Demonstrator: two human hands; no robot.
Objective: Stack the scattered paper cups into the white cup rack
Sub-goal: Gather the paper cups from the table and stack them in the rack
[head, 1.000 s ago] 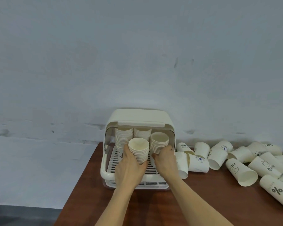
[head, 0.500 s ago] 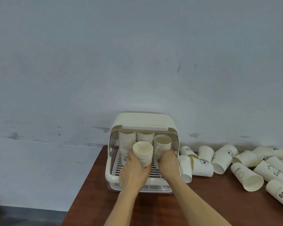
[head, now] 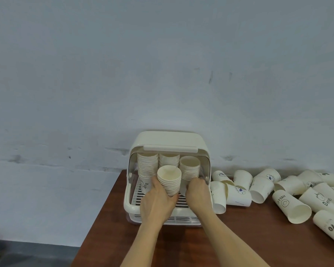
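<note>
Stacks going into the rack, two at a time

Both hands are inside the open front of the white cup rack (head: 168, 140), which sits on the brown table (head: 239, 237) against the wall. The left hand (head: 156, 203) is wrapped around the lower part of a front stack of nested cups (head: 169, 182), holding it tilted a little toward the camera above the slatted floor. The right hand (head: 198, 195) curls around the base of a second stack (head: 189, 168) at the right side of the rack. Two taller stacks (head: 148, 166) stand behind them at the back.

Judging from this, the step in hand is seating these two stacks on the rack floor. The next move calls for bringing the front stack upright and setting it down beside the others, then letting go with both hands without tipping a neighbouring stack.

Many loose cups (head: 260, 185) lie on their sides on the table to the right of the rack, so the task looks well short of done.
</note>
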